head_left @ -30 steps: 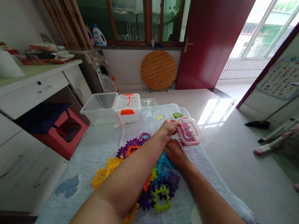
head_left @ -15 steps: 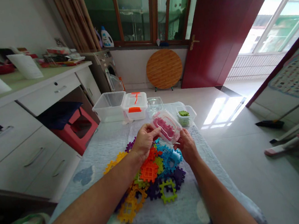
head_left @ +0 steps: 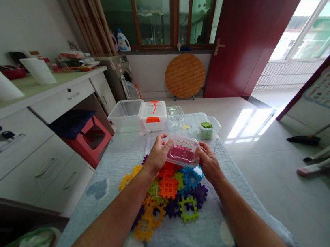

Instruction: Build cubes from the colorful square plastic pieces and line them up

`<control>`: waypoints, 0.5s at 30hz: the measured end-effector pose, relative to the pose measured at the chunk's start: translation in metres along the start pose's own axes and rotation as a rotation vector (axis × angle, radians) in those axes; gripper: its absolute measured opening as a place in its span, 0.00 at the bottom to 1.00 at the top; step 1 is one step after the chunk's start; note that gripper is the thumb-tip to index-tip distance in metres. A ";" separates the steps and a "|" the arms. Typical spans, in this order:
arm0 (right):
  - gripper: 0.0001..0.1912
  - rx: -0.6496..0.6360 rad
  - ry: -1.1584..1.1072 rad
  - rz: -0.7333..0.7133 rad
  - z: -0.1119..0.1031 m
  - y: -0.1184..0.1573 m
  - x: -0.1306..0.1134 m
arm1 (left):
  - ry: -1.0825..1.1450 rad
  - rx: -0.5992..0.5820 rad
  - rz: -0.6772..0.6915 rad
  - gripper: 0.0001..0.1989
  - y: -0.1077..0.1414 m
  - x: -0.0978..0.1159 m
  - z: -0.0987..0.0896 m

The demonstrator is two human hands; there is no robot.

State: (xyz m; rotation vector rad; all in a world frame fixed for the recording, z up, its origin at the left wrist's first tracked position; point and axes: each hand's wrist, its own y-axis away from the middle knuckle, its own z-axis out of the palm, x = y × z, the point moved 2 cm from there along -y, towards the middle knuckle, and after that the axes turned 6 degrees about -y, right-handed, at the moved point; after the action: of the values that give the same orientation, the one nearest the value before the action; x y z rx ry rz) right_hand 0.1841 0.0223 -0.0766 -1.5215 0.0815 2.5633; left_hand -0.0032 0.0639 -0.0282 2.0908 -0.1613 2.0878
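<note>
A clear lidded box (head_left: pixel 182 150) with pink pieces inside is held above the cloth-covered table. My left hand (head_left: pixel 157 154) grips its left end, thumb on top. On the right end, my right hand (head_left: pixel 208 158) is closed with the thumb at the edge. Beneath and nearer lies a loose pile of toothed plastic pieces: orange (head_left: pixel 168 187), yellow (head_left: pixel 144 227), blue (head_left: pixel 191 177), purple (head_left: pixel 201 194) and a green square frame (head_left: pixel 189 209).
Along the table's far edge stand an open clear bin (head_left: pixel 125 116), a white box with orange latches (head_left: pixel 153 117), a small clear container (head_left: pixel 175 116) and a tub with green pieces (head_left: pixel 207 130). A red stool (head_left: pixel 89 140) stands left.
The clear box has turned from a steep tilt to nearly level, with both hands still on it. The whole view has shifted slightly, moving the surroundings rightward in the picture.
</note>
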 end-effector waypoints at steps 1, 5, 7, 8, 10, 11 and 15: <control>0.20 0.008 0.007 -0.002 0.001 0.001 0.001 | 0.010 -0.031 0.004 0.26 0.000 0.000 0.002; 0.20 0.022 0.085 -0.015 0.002 0.001 0.004 | -0.050 0.023 0.094 0.23 0.002 -0.004 0.003; 0.19 0.046 0.197 -0.057 0.002 0.001 0.006 | -0.149 0.106 0.158 0.23 0.002 -0.007 0.001; 0.19 0.065 0.276 -0.099 0.001 0.001 0.005 | -0.201 0.137 0.185 0.23 0.002 -0.008 0.000; 0.18 0.097 0.457 -0.205 0.001 0.001 0.004 | -0.301 0.176 0.218 0.23 0.002 -0.009 -0.001; 0.18 0.108 0.540 -0.251 0.001 0.001 0.003 | -0.345 0.189 0.225 0.23 0.003 -0.009 -0.001; 0.18 0.111 0.598 -0.271 0.000 0.002 -0.001 | -0.419 0.225 0.238 0.21 0.005 -0.006 -0.002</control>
State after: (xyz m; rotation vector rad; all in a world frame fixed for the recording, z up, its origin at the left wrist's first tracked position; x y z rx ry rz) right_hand 0.1846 0.0198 -0.0757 -2.0346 0.0776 1.8040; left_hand -0.0065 0.0595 -0.0337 2.7509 -0.2517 1.8239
